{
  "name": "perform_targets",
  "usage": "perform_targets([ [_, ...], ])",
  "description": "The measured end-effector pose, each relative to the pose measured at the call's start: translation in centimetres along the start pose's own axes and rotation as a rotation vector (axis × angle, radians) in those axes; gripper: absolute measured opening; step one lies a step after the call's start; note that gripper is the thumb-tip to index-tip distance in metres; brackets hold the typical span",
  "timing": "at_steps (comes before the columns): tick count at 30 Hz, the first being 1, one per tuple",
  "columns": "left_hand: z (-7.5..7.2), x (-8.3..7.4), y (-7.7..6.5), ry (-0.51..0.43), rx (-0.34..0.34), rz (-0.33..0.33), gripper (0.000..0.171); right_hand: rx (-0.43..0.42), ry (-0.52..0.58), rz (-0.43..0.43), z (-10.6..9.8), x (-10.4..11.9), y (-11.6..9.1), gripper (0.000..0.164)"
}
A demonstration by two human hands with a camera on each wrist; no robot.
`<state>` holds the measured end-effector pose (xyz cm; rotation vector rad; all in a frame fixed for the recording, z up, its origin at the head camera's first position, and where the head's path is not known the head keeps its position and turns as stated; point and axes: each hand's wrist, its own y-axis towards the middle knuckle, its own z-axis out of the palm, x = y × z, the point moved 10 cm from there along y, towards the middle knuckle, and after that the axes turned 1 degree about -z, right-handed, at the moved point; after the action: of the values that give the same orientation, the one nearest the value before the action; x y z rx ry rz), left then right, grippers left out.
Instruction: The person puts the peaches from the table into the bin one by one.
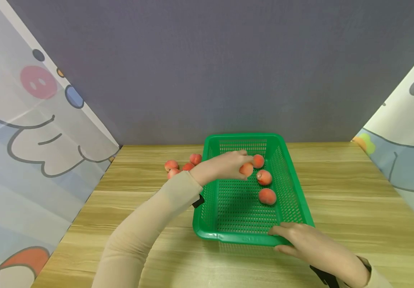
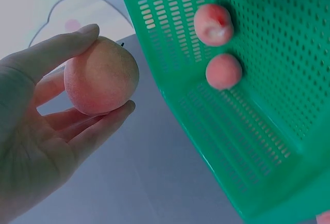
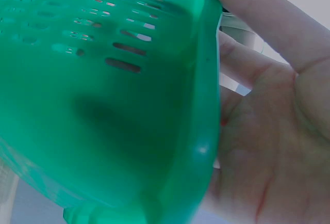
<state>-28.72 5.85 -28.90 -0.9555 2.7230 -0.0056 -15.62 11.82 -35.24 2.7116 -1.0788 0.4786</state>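
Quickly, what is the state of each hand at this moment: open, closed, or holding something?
Left hand: holding one peach.
Right hand: holding the green basket by its rim.

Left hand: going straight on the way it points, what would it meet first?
Probably the far peach in the green basket, just past the held peach. The height of the left hand is unclear, though; if it passes above, the basket's right side likely comes next.
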Motion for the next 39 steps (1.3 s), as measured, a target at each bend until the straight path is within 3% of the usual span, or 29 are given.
perform_targets([
  [8,1.5,-1.7,1.2,-0.017,0.067,0.01,0.035,-0.009,0.002,-0.01,-0.1,0.1,0.0,0.024],
  [18,3.2,-3.5,2.2,0.052,0.1,0.056,0.03,-0.009,-0.006,-0.006,-0.1,0.1,0.0,0.024],
  [39,7.2,-5.9,3.5,0.157,0.197,0.106,0.045,-0.025,-0.016,-0.003,-0.2,0.0,-0.1,0.024],
])
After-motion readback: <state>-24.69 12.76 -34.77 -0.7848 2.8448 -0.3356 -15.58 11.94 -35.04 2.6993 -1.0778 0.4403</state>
